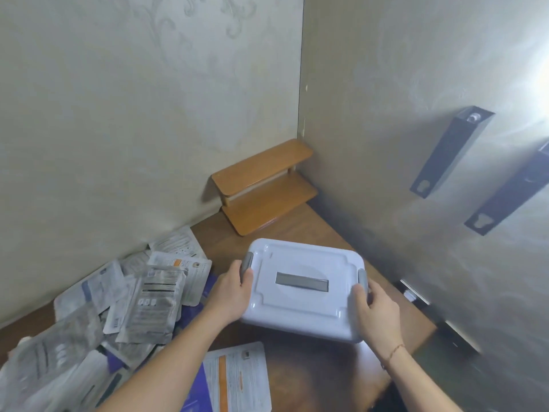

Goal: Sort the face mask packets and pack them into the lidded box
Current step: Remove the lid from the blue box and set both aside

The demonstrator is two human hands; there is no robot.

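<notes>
No text can be read. The heap of silvery-grey foil face mask packets and the flat white packet with an orange stripe carry printed lines, icons and barcodes, all too blurred to read.

Glossy white plastic box, shiny foil-like packets, smooth wooden table.

Pale patterned wallpaper meets in a corner — a small wooden shelf stands there on the brown table.
</notes>
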